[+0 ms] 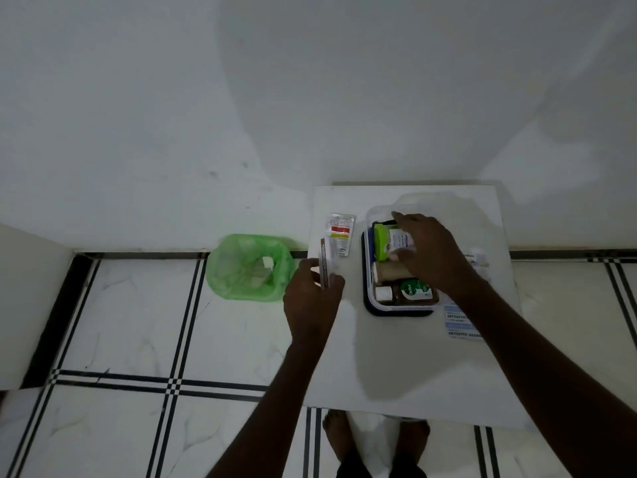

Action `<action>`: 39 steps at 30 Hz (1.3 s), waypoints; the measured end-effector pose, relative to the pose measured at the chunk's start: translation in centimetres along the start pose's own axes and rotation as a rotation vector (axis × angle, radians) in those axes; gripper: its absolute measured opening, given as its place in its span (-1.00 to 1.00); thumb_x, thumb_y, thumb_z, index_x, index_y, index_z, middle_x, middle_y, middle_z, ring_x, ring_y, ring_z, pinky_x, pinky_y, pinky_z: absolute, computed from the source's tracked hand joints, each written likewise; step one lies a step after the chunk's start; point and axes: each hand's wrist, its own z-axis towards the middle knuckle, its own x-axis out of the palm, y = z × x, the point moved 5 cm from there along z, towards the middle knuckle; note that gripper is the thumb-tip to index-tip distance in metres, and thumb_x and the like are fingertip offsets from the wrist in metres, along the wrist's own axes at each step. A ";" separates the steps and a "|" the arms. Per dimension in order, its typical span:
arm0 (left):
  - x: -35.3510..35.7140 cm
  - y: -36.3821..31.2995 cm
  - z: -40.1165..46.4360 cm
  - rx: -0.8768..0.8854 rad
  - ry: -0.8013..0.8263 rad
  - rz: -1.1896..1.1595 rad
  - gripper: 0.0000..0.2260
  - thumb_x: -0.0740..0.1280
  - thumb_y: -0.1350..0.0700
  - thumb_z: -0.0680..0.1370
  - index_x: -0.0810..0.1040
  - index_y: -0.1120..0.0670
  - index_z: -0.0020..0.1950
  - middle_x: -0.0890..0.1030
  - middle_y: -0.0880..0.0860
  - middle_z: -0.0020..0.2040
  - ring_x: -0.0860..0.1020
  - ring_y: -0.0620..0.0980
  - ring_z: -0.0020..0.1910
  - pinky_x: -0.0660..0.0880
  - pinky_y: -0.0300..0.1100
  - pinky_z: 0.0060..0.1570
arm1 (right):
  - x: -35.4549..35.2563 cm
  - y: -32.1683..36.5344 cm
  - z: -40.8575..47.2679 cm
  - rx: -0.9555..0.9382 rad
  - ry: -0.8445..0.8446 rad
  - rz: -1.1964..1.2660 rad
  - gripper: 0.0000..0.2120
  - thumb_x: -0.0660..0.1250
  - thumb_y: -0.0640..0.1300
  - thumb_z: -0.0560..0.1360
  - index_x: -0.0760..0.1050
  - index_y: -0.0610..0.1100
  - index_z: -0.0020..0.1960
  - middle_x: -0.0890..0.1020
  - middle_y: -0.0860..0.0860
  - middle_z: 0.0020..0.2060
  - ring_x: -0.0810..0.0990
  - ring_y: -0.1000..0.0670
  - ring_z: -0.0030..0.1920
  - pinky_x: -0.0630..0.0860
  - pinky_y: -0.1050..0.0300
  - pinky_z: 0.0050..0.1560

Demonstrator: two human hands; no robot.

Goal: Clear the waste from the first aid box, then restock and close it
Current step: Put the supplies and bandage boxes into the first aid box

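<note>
The first aid box, a clear tub on a dark base, sits open on the white table. Inside lie a green-capped container, a brown bandage roll, a Dettol bottle and a small white cap. My right hand reaches into the box and closes on a white labelled bottle. My left hand holds thin flat packets upright at the table's left edge. A white and red sachet lies flat beside the box.
A bin lined with a green bag stands on the tiled floor left of the table, with crumpled waste inside. Antiseptic bandage packs lie right of the box under my right forearm. The box's clear lid rests behind it. A wall runs close behind.
</note>
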 end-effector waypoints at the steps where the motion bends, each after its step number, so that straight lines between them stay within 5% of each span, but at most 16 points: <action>1: -0.4 -1.1 0.0 0.015 0.006 -0.085 -0.75 0.42 0.05 0.43 0.60 0.03 0.10 0.64 -0.08 -0.28 0.58 -0.22 -0.32 0.55 -0.25 -0.21 | -0.3 0.0 -0.2 0.006 -0.037 0.066 -0.38 0.42 -0.15 0.47 0.30 -0.13 0.48 0.50 -0.15 0.35 0.46 -0.16 0.32 0.39 0.00 0.30; 6: 0.9 -6.9 -0.2 0.212 0.143 -0.247 -0.76 0.44 0.04 0.48 0.62 0.01 0.14 0.68 -0.03 -0.17 0.59 -0.16 -0.29 0.58 -0.21 -0.24 | -3.9 0.4 -1.1 0.075 -0.280 0.290 -0.71 0.17 -0.09 0.63 0.59 -0.17 0.19 0.69 -0.15 0.06 0.66 -0.13 0.05 0.56 -0.05 0.13; 11: 3.9 -10.6 -0.7 0.383 0.238 -0.188 -0.69 0.46 0.00 0.49 0.61 0.06 0.20 0.70 0.01 0.01 0.65 -0.08 -0.13 0.61 -0.27 -0.17 | -5.4 -0.5 -1.7 0.216 -0.197 0.572 -0.75 0.36 -0.03 0.52 0.61 -0.18 0.08 0.73 -0.13 -0.12 0.73 -0.08 -0.23 0.67 -0.15 -0.13; 14: 5.1 -11.1 -0.9 0.491 0.295 -0.050 -0.72 0.42 0.07 0.53 0.62 0.08 0.23 0.69 0.04 0.09 0.61 -0.01 0.03 0.54 -0.27 -0.04 | -6.4 -2.1 -2.0 0.250 -0.272 0.405 -0.75 0.40 -0.07 0.49 0.60 -0.18 0.10 0.73 -0.15 -0.08 0.71 -0.05 -0.25 0.67 -0.03 -0.19; 19: 5.6 -10.0 0.6 0.781 0.123 0.473 -0.77 0.43 0.15 0.45 0.69 0.09 0.10 0.68 0.10 0.14 0.57 0.19 0.14 0.55 0.06 0.09 | -6.6 -3.0 -2.3 0.198 -0.357 0.067 -0.73 0.41 -0.01 0.47 0.61 -0.16 0.07 0.74 -0.11 -0.14 0.60 0.03 -0.31 0.52 0.17 -0.25; 24: 4.8 -9.3 1.2 0.804 0.054 0.469 -0.76 0.45 0.17 0.41 0.71 0.04 0.06 0.71 0.03 0.08 0.58 0.18 0.11 0.52 0.03 0.06 | -3.5 -3.5 -1.9 0.148 -0.376 -0.036 -0.62 0.43 -0.05 0.45 0.52 -0.19 0.20 0.68 -0.14 -0.07 0.67 -0.15 -0.10 0.61 -0.04 -0.05; 31: 5.5 -8.7 0.7 0.771 0.112 0.432 -0.71 0.42 0.21 0.44 0.67 0.12 0.15 0.66 0.13 0.19 0.55 0.24 0.21 0.54 0.09 0.14 | -0.8 -3.5 -3.2 0.014 -0.460 -0.177 -0.45 0.28 -0.04 0.56 0.24 -0.12 0.51 0.53 -0.24 0.20 0.58 -0.15 0.07 0.65 -0.03 -0.16; 36: 5.7 -8.2 0.5 0.755 0.160 0.389 -0.66 0.41 0.28 0.45 0.63 0.18 0.23 0.61 0.18 0.27 0.50 0.25 0.29 0.59 0.08 0.14 | 1.6 -3.9 -3.7 0.057 -0.254 -0.243 -0.38 0.21 -0.10 0.58 0.05 -0.10 0.57 0.23 -0.31 0.49 0.28 -0.30 0.44 0.49 -0.23 0.25; 39: 5.6 -8.1 0.5 0.770 0.159 0.390 -0.64 0.40 0.28 0.44 0.63 0.16 0.23 0.61 0.15 0.28 0.50 0.23 0.29 0.61 0.05 0.07 | 1.3 -4.4 -2.8 0.061 -0.237 -0.221 -0.36 0.16 -0.06 0.61 -0.06 -0.05 0.58 0.14 -0.31 0.52 0.25 -0.32 0.44 0.47 -0.25 0.23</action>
